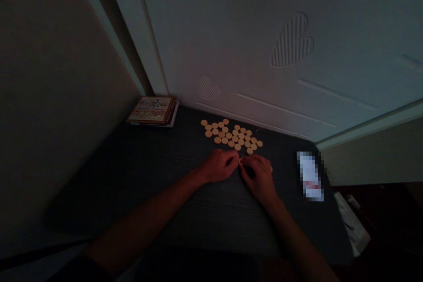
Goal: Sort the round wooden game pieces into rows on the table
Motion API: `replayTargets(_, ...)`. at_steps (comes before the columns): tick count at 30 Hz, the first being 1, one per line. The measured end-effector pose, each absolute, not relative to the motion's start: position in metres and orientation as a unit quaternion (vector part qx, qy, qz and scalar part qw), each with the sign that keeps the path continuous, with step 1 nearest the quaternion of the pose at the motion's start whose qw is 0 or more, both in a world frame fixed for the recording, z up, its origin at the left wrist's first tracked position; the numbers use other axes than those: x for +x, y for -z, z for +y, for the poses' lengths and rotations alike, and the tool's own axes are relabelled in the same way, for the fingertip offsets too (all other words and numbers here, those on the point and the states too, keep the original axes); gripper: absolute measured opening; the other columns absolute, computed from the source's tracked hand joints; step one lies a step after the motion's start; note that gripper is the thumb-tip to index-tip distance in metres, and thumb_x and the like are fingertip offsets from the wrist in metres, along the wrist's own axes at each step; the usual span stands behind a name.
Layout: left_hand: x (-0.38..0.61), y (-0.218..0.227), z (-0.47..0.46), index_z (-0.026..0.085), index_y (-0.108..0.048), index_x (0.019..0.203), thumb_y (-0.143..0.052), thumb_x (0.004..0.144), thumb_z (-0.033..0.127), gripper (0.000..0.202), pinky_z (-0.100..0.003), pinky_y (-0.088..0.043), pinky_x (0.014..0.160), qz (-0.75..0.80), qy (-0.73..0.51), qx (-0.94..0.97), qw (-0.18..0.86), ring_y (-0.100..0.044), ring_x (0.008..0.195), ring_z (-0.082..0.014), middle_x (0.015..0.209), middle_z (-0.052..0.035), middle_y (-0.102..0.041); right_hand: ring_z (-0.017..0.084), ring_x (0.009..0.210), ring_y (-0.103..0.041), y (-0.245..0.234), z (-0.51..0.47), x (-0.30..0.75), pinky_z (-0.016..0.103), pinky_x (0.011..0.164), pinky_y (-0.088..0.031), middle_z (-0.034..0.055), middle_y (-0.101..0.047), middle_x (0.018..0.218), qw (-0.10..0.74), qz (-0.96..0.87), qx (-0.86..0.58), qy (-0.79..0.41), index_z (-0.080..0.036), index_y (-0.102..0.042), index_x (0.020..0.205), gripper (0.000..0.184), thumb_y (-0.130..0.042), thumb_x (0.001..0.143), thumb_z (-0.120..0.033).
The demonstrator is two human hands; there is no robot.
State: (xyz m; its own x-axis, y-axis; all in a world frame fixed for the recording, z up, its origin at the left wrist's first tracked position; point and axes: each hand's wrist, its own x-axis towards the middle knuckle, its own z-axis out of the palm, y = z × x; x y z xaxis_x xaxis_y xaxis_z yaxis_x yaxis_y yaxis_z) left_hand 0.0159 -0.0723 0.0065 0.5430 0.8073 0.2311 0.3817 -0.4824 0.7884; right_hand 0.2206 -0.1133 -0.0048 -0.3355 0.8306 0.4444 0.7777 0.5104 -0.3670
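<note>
My right hand [262,179] is closed in a pinch on a small pale round disc [241,162], only part of which shows. My left hand [220,165] is closed too, its thumb and fingertips almost meeting the right fingertips. Whether the left fingers grip anything is hidden. Just beyond the hands, several flat round discs [231,144], pale and wood-like, lie loosely grouped on the dark tabletop [172,154]. One single disc [250,151] sits closest to the right fingers. The edge of another disc [271,169] peeks out at the right hand's outer side.
A small stack of books [152,110] lies at the table's back left corner. On the right side is a phone-like bright blurred object [309,176]. Behind the table rises a white panel [244,53] with heart reliefs. White items [353,224] sit below the right edge.
</note>
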Motion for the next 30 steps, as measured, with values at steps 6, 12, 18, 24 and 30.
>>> replayTargets(6,0.016,-0.007,-0.072,0.019,-0.061,0.081,-0.042,0.098,0.025,0.026,-0.023,-0.039,0.062,0.367,-0.299,0.809,0.347,-0.057,0.064,-0.0117,0.071,0.0021,-0.062,0.026,0.108,-0.064,0.007,-0.113,0.221,0.045,0.093,-0.046,0.0048,-0.075,0.109,0.292,-0.82,-0.49,-0.042,-0.025,-0.068,0.108,0.016,-0.064,0.092,-0.024)
replayTargets(12,0.016,-0.009,-0.072,0.019,-0.061,0.08,-0.04,0.099,0.024,0.029,-0.023,-0.039,0.062,0.364,-0.3,0.807,0.356,-0.057,0.065,-0.0119,0.07,0.0021,-0.063,0.026,0.109,-0.063,0.005,-0.113,0.22,0.046,0.094,-0.047,0.0059,-0.074,0.111,0.299,-0.818,-0.489,-0.049,-0.025,-0.068,0.107,0.016,-0.064,0.092,-0.023)
replayTargets(18,0.017,-0.006,-0.073,0.019,-0.061,0.08,-0.042,0.099,0.026,0.028,-0.023,-0.038,0.061,0.37,-0.296,0.815,0.334,-0.057,0.062,-0.0114,0.068,0.0027,-0.062,0.025,0.108,-0.062,0.002,-0.115,0.222,0.045,0.095,-0.048,0.0067,-0.072,0.111,0.348,-0.789,-0.501,-0.073,-0.024,-0.067,0.102,0.013,-0.065,0.089,-0.023)
replayTargets(24,0.02,-0.004,-0.075,0.022,-0.064,0.093,-0.061,0.09,0.031,0.01,-0.027,-0.046,0.074,0.359,-0.286,0.849,0.261,-0.062,0.079,-0.0155,0.086,0.001,-0.066,0.023,0.096,-0.063,0.001,-0.119,0.227,0.042,0.087,-0.049,0.0044,-0.072,0.097,0.389,-0.765,-0.508,-0.074,-0.024,-0.066,0.098,0.013,-0.06,0.089,-0.017)
replayTargets(30,0.021,-0.001,-0.075,0.024,-0.061,0.102,-0.065,0.089,0.031,0.016,-0.036,-0.047,0.092,0.366,-0.271,0.865,0.211,-0.061,0.101,-0.0209,0.107,-0.0026,-0.064,0.023,0.096,-0.064,0.003,-0.119,0.241,0.043,0.09,-0.048,0.0043,-0.072,0.098,0.37,-0.77,-0.517,-0.041,-0.024,-0.066,0.099,0.012,-0.06,0.09,-0.019)
